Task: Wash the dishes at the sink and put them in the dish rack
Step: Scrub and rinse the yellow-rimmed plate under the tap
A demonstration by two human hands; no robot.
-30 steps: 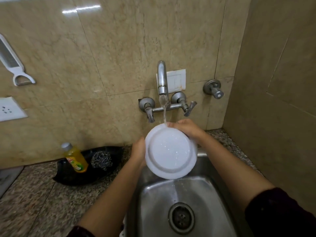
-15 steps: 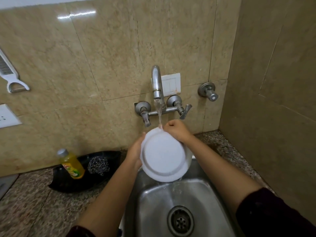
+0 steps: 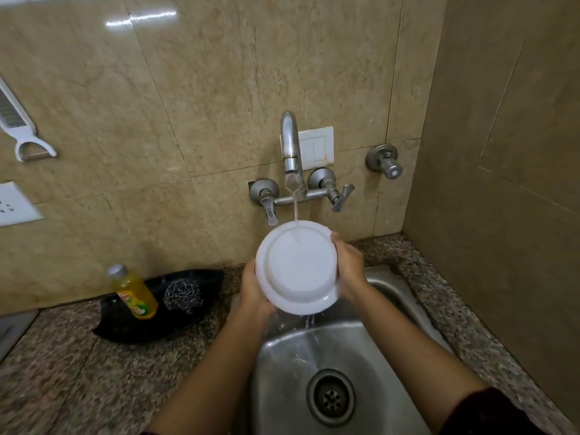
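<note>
Centrally, we logged one white dish (image 3: 298, 268), tilted with its underside toward us, held above the steel sink (image 3: 392, 387) and beneath the running tap (image 3: 290, 146). Left hand (image 3: 252, 288): gripped the dish's left rim. Right hand (image 3: 350, 268): gripped its right rim. Water struck the dish's upper part and ran off its lower edge into the sink. Lower left, on the bench (image 3: 78, 372): a black tray (image 3: 131, 328) holding a yellow soap bottle (image 3: 135, 291) and a steel scrubber (image 3: 183, 295).

White plate (image 3: 298, 265) (speckled granite counter (image 3: 94, 378))
</note>
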